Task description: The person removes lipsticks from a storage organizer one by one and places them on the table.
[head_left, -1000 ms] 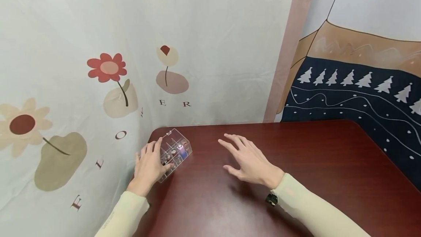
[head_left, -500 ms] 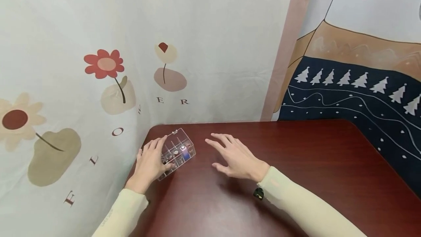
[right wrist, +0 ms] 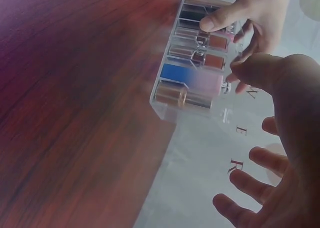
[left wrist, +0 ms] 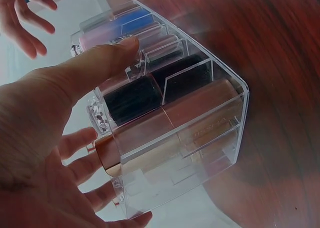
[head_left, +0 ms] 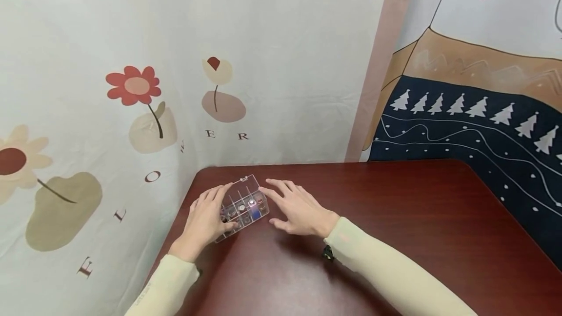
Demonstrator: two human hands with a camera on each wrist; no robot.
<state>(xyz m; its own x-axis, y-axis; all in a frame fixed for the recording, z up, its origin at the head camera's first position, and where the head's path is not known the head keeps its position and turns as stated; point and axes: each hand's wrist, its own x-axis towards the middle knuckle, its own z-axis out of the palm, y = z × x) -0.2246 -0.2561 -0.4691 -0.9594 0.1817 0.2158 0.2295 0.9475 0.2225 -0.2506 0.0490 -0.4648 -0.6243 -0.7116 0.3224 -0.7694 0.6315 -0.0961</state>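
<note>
A clear plastic lipstick organizer point(head_left: 253, 185) stands at the far left of the table, turned at an angle. My left hand point(head_left: 204, 219) holds its left end, thumb on the near side and fingers behind. Upright tubes fill its compartments: a rose-gold one point(left wrist: 175, 117), a black one point(left wrist: 132, 98) and a blue-and-pink one point(right wrist: 190, 78) among several. My right hand point(head_left: 299, 209) hovers beside the organizer's right end, fingers spread and holding nothing. Its index fingertip comes close to the organizer's corner; whether they touch I cannot tell.
The dark red wooden table point(head_left: 373, 199) reaches back to a white curtain point(head_left: 285, 62) printed with flowers and letters. This curtain also runs close along the left edge. On the right hangs a navy cloth point(head_left: 461, 130) with white trees.
My right hand has moved left, up to the organizer's right end. The organizer, with my left hand on it, has shifted slightly right and turned a little in the head view.
</note>
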